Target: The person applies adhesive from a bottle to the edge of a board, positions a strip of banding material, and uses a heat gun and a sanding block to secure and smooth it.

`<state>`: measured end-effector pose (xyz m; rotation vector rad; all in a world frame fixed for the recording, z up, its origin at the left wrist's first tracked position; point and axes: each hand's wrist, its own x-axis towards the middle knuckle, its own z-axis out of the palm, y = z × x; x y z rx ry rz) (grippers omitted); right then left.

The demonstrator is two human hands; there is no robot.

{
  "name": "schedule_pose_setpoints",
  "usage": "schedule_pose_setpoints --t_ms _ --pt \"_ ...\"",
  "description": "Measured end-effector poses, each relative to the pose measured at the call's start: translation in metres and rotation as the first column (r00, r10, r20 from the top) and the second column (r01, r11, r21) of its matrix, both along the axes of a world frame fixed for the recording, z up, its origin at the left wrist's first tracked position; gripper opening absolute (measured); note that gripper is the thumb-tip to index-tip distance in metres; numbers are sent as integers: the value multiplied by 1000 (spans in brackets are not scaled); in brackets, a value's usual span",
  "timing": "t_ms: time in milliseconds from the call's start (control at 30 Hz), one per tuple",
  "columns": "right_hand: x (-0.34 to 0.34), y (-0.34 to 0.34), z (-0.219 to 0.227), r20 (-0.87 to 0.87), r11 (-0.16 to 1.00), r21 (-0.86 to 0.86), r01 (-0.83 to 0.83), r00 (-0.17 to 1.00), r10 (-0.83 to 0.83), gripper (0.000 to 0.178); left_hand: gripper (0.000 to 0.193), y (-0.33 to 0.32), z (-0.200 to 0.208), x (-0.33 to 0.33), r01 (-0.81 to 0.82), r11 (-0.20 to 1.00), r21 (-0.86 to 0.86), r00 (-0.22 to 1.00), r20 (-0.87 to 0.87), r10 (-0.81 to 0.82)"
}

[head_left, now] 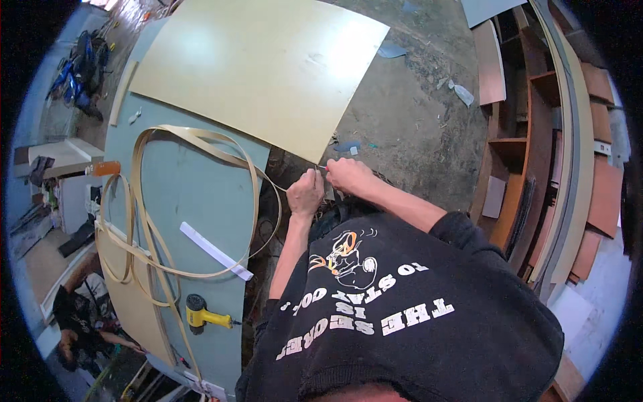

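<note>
A large cream-coloured panel [268, 67] lies on the blue-grey table, its near corner jutting out in front of my hands. My left hand [305, 194] is closed just below that corner, and the end of a long cream edge-banding strip [273, 182] runs into it. Beside it, my right hand [349, 176] is closed with its fingertips at the corner. A thin, metallic-looking piece shows between the two hands, too small to name. The rest of the strip lies in big loose loops to the left.
On the blue-grey table [194, 161] lie a yellow heat gun or similar power tool [207, 317] and a white strip [216, 250]. An orange bottle [104, 168] stands at the left. Brown wooden shelving [509, 147] is on the right. Another person [80, 321] is at the lower left.
</note>
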<state>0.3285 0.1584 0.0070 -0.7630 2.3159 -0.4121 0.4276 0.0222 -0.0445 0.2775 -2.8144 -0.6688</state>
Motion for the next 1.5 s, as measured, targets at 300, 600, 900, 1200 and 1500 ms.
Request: schedule_pose_setpoints --t_ms 300,600,900,1200,1500 --pt "12 44 -78 59 985 150 90 993 -100 29 26 -28 10 33 -226 972 60 974 26 225" --pt "20 55 -1 137 989 140 43 989 -62 40 25 -62 66 22 -288 949 126 954 124 273" --pt "54 25 22 88 994 90 -64 995 56 37 31 -134 76 15 -231 964 -130 929 265 258" --pt "82 -97 1 31 873 -473 115 993 -114 36 41 -185 107 46 -381 923 56 921 112 373" --pt "34 -76 10 -421 814 -527 -244 907 0 58 16 -82 109 97 -150 780 607 920 -203 335"
